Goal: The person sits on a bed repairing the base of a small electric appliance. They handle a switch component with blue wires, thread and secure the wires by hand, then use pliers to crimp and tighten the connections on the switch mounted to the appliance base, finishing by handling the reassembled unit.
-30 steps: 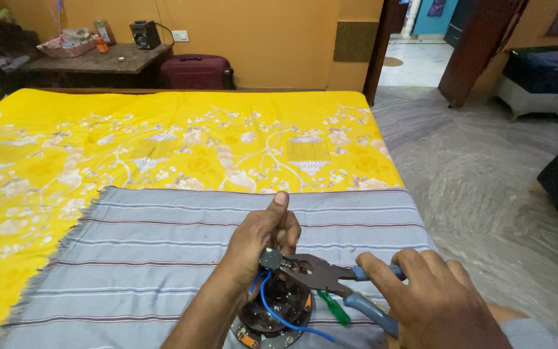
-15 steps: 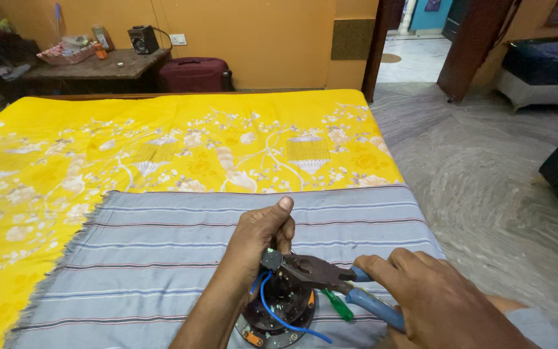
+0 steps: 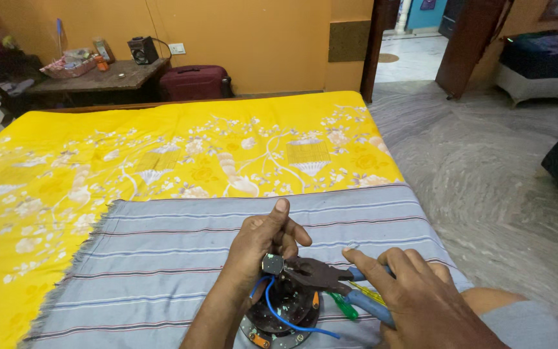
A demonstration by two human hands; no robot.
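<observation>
Head view shows the person's left hand (image 3: 263, 242) reaching forward over a round dark motor part (image 3: 284, 313) that lies on the grey striped cloth (image 3: 163, 258) near the bed's front edge. Its thumb points up and away, and its curled fingers pinch a small round nut (image 3: 272, 264) at the top of the part. The right hand (image 3: 414, 300) comes in from the bed's right edge, wrist low, its grip pressed together around the blue handles of the pliers (image 3: 321, 274), whose jaws meet the nut. A blue wire (image 3: 285, 318) loops across the part, and a green screwdriver (image 3: 343, 305) lies just beside it. A yellow flowered bedsheet (image 3: 163, 155) covers the rest of the bed.
</observation>
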